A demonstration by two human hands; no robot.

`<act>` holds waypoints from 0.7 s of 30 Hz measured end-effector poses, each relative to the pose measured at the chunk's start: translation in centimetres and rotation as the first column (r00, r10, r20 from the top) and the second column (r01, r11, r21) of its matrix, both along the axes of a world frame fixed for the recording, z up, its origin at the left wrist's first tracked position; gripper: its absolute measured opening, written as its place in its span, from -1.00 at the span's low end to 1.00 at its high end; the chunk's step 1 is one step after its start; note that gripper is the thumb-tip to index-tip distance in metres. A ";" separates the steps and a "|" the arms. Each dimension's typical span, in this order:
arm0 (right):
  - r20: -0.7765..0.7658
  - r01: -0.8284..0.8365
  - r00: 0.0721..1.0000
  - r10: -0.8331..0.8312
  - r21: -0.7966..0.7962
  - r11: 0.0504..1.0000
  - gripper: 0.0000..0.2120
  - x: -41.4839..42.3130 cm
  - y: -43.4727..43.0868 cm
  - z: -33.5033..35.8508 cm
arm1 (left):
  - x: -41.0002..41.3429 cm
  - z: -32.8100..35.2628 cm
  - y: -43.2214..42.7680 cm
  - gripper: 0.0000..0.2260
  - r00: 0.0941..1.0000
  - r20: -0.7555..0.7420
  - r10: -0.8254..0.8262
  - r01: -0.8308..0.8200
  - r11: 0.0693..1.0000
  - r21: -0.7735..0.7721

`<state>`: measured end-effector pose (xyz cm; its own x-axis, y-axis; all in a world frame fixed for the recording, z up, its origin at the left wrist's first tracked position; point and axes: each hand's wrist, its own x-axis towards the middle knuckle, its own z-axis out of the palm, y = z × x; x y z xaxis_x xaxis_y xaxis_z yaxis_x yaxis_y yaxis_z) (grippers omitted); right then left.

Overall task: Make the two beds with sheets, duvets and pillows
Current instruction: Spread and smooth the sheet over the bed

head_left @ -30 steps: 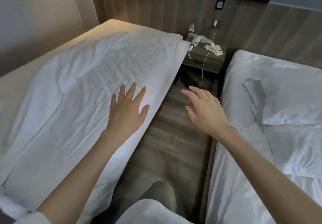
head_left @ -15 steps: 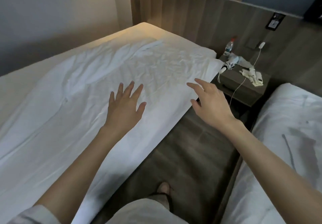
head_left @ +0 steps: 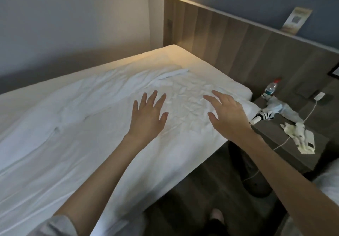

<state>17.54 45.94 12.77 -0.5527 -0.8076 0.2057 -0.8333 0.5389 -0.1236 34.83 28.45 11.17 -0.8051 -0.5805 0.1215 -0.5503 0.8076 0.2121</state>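
A wrinkled white sheet (head_left: 77, 125) lies spread over the left bed, whose bare mattress (head_left: 198, 65) shows at the head end by the wooden headboard. My left hand (head_left: 147, 116) is held flat over the sheet with fingers spread. Over the sheet near the bed's right edge, my right hand (head_left: 226, 115) has its fingers spread and slightly bent, holding nothing. Whether either hand touches the cloth is unclear. A corner of the second bed (head_left: 328, 182) shows at the far right.
A dark nightstand (head_left: 286, 144) stands between the beds with a water bottle (head_left: 269, 89), a striped cloth item (head_left: 264, 116), crumpled tissue (head_left: 300, 140) and a white charger cable (head_left: 311, 111). A narrow wooden floor aisle (head_left: 198, 199) runs between the beds. My foot (head_left: 216, 215) shows below.
My view has turned left toward the left bed's head end. My right hand has moved from over the aisle to above the sheet near the bed's edge. My left hand stays spread over the sheet.
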 end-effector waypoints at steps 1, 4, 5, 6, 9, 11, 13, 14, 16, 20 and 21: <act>0.000 -0.038 0.999 0.038 0.000 0.999 -0.50 -2.2 -0.5 -0.4 | -1.6 -0.4 0.0 -0.48 1.000 -0.006 0.031 -0.031 1.000 -0.005; 0.006 -0.164 0.987 0.164 0.018 0.986 -0.48 -8.8 -1.9 -1.2 | -6.2 -1.3 0.3 -0.49 0.989 -0.038 0.143 -0.143 0.989 0.023; 0.010 -0.200 0.980 0.200 0.039 0.979 -0.48 -10.8 -2.3 -1.3 | -7.8 -1.5 0.7 -0.49 0.981 -0.047 0.186 -0.184 0.982 0.048; 0.014 -0.227 0.974 0.227 0.056 0.972 -0.48 -12.8 -2.6 -1.3 | -9.5 -1.7 1.0 -0.49 0.974 -0.049 0.221 -0.218 0.974 0.065; 0.019 -0.304 0.953 0.304 0.066 0.950 -0.48 -18.4 -3.6 -0.9 | -14.4 -1.7 2.1 -0.49 0.960 -0.041 0.278 -0.275 0.959 0.069; 0.027 -0.351 0.936 0.350 0.051 0.935 -0.49 -21.7 -4.7 -0.6 | -17.0 -1.6 2.1 -0.49 0.950 -0.027 0.312 -0.310 0.949 0.055; 0.053 -0.379 0.925 0.376 0.052 0.924 -0.50 -24.7 -5.9 -0.6 | -19.1 -1.5 1.8 -0.50 0.940 -0.012 0.341 -0.340 0.940 0.036; 0.066 -0.390 0.920 0.386 0.059 0.919 -0.50 -26.1 -6.6 -0.8 | -20.1 -1.6 1.5 -0.51 0.935 -0.005 0.355 -0.355 0.935 0.023; 0.078 -0.415 0.909 0.410 0.071 0.907 -0.51 -28.8 -8.2 -1.3 | -22.0 -2.0 0.5 -0.50 0.922 0.015 0.386 -0.386 0.922 0.012; 0.076 -0.443 0.896 0.437 0.094 0.891 -0.52 -34.1 -11.9 -2.8 | -26.0 -3.9 -2.4 -0.50 0.897 0.029 0.440 -0.441 0.897 0.017; 0.079 -0.445 0.895 0.439 0.097 0.890 -0.52 -35.4 -12.9 -3.2 | -27.1 -4.4 -3.3 -0.50 0.894 0.032 0.446 -0.447 0.894 0.022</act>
